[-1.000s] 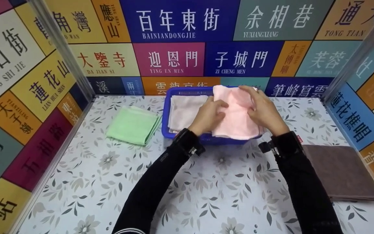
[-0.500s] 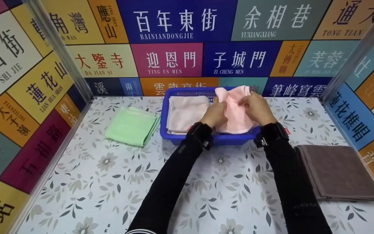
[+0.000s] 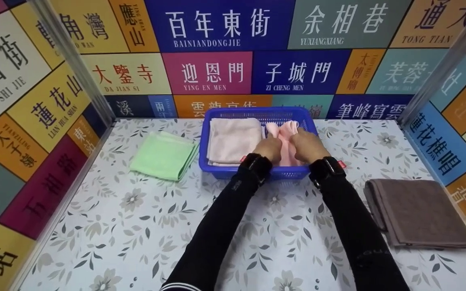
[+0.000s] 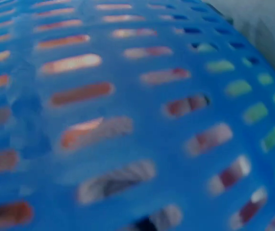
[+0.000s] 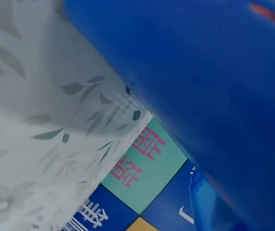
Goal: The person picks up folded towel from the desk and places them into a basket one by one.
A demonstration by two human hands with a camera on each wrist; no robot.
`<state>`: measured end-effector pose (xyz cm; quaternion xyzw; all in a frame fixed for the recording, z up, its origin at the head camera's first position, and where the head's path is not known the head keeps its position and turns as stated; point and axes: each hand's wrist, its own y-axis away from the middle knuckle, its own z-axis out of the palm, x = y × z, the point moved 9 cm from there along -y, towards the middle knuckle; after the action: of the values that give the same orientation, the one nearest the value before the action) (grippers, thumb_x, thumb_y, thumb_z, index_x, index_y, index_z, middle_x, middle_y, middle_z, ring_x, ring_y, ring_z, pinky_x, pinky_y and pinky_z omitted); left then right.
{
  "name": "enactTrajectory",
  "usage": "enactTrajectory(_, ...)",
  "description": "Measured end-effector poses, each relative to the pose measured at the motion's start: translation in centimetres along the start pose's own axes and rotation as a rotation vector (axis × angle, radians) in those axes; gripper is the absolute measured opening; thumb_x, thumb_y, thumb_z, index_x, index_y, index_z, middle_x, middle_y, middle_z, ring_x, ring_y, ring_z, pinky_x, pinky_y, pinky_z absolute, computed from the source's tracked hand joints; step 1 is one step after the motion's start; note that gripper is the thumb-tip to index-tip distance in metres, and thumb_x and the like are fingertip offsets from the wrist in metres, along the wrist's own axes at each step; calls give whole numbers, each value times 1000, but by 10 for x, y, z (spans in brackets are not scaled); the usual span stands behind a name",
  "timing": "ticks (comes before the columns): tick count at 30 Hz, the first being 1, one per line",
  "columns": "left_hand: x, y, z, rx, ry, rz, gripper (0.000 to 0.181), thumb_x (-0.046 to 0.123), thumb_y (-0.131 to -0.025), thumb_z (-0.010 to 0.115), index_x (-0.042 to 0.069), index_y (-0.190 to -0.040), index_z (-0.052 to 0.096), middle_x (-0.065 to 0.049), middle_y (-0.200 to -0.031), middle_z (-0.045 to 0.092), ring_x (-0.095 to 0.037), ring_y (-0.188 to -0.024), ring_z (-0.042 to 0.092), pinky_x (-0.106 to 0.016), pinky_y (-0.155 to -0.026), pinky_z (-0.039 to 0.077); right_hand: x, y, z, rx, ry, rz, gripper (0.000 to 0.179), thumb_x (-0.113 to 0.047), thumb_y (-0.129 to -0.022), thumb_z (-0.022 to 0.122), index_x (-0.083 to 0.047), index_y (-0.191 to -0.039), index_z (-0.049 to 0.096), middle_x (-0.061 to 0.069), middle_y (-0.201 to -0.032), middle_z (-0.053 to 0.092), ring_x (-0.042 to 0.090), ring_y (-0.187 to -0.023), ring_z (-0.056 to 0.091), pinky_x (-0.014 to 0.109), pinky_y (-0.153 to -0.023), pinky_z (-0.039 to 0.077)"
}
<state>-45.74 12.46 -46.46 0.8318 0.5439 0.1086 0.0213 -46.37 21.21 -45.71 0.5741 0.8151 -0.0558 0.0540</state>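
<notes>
In the head view a pink towel (image 3: 286,137) sits down inside the right half of a blue slotted plastic basket (image 3: 225,173), its top bunched into folds. My left hand (image 3: 269,148) grips its left side and my right hand (image 3: 309,146) grips the right side, both inside the basket. To their left lies a pale pink folded towel (image 3: 235,139), filling the basket's left half. The basket's slotted wall (image 4: 123,108) fills the left wrist view. A plain blue part of the basket (image 5: 190,82) covers much of the right wrist view; neither wrist view shows the fingers.
A green folded towel (image 3: 164,155) lies left of the basket. To the right, beside my right sleeve, rests a brown folded towel (image 3: 423,212). The table (image 3: 136,242) has a floral cover, and sign-printed walls (image 3: 208,72) stand behind and at both sides.
Both hands have lowered the pink towel from above the basket's rim into its right half and drawn closer together, bunching it. The other towels stay put.
</notes>
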Motion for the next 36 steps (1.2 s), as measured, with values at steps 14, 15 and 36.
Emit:
enactTrajectory(14,7,6,10,-27,-401,17,37,32,-106,46,36,-135,68,11,-142,64,-14,-134,50,-37,-119,30,-12,2,9,-74,364,10,31,-19,-91,64,-3,-115,77,25,-144,56,43,-137,47,54,-120,33)
enactTrajectory(15,7,6,12,-56,-413,13,37,31,-105,46,37,-136,67,12,-143,63,-14,-135,49,-37,-120,28,-11,3,11,-102,390,11,34,-21,-91,64,-4,-119,76,23,-147,55,42,-141,44,55,-124,27)
enactTrajectory(36,0,5,28,-241,-466,-42,43,34,-108,36,34,-145,58,16,-154,53,-10,-146,42,-40,-128,12,-7,2,23,-270,454,43,47,-22,-96,58,-10,-142,64,18,-164,38,41,-158,21,66,-126,-3)
